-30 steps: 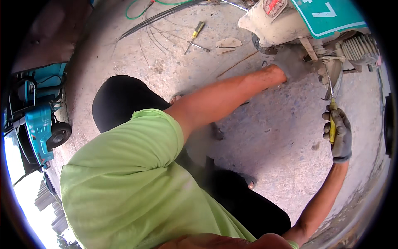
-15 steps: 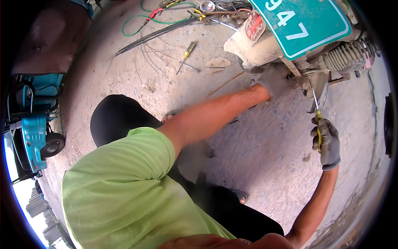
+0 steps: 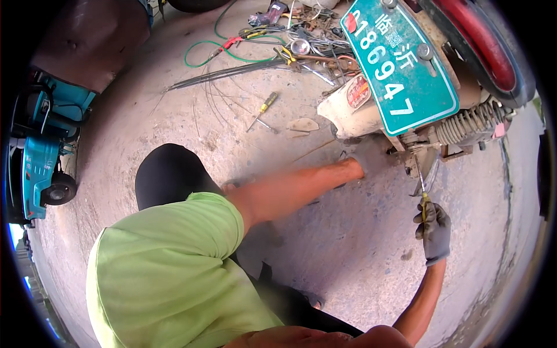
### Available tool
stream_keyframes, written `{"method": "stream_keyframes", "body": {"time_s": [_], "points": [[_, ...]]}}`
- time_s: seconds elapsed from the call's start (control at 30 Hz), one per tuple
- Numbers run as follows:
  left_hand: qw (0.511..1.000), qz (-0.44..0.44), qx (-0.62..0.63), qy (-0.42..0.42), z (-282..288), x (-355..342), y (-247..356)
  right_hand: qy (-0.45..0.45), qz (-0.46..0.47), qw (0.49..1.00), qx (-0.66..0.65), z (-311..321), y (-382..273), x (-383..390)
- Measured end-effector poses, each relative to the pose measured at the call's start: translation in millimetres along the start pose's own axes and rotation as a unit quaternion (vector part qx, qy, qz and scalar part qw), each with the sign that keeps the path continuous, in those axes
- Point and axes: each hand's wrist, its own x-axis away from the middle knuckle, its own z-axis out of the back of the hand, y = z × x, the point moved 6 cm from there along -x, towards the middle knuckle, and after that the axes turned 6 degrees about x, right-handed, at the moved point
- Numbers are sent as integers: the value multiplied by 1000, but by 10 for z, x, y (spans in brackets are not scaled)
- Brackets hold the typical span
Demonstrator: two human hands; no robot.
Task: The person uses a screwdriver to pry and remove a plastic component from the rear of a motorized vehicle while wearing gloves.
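Observation:
In my right hand [image 3: 436,233], which wears a grey glove, is a yellow-handled screwdriver [image 3: 426,200]. Its metal shaft points up to the rusty bracket [image 3: 411,165] at the rear underside of a dirty two-wheeler. My left hand [image 3: 376,160], also gloved in grey, reaches in beside that bracket from the left. Its fingers are smeared and partly lost against the metal parts, so their grip does not show. Directly above are a green number plate [image 3: 383,110] and a beige body panel [image 3: 339,112]. A coil spring shock absorber [image 3: 464,124] lies to the right.
A second screwdriver [image 3: 267,103] lies on the concrete floor [image 3: 232,139] beside a flat beige piece [image 3: 303,124]. Farther off are long dark rods [image 3: 220,74], a green cable [image 3: 194,43] and a heap of tools. A teal vehicle [image 3: 38,168] stands left; a red tail light [image 3: 478,40] overhangs upper right.
The view has shifted, bringing more of the plate and the tail light into sight. My right hand still grips the screwdriver at the bracket, and my left hand stays beside it.

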Motion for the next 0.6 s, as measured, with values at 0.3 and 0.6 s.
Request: {"method": "stream_keyframes", "body": {"time_s": [0.3,0.6], "points": [[998,47,-47,-17,-21,63,20,9,-43,997,-58,22,170,-10],[997,16,-65,22,-85,86,-27,-54,-97,984,-143,-126,70,103]]}}
